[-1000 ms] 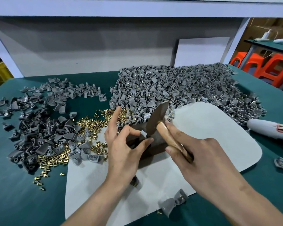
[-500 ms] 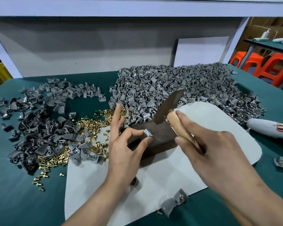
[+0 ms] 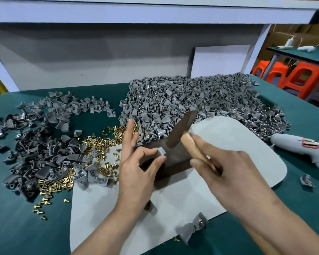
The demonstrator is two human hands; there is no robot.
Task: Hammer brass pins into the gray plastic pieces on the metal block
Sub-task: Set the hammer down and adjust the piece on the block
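Observation:
A dark metal block [image 3: 175, 160] sits on a pale grey mat [image 3: 228, 144]. My left hand [image 3: 136, 170] pinches a small gray plastic piece [image 3: 161, 151] between thumb and forefinger on the block's top, the other fingers raised. My right hand [image 3: 230, 173] grips the wooden handle of a hammer [image 3: 180, 130], whose dark metal head slants just above the block, right of the piece. Loose brass pins [image 3: 103, 139] lie scattered to the left of the block.
A big heap of gray pieces [image 3: 201, 100] fills the back of the green table, a darker heap [image 3: 35, 150] lies at left. A white glue gun [image 3: 302, 150] rests at right. Loose gray pieces [image 3: 190, 230] sit at the mat's front edge. Orange stools stand far right.
The hammer head rose from the block after a strike and now comes back down toward it. My left hand stays on the block, still pinching the gray piece.

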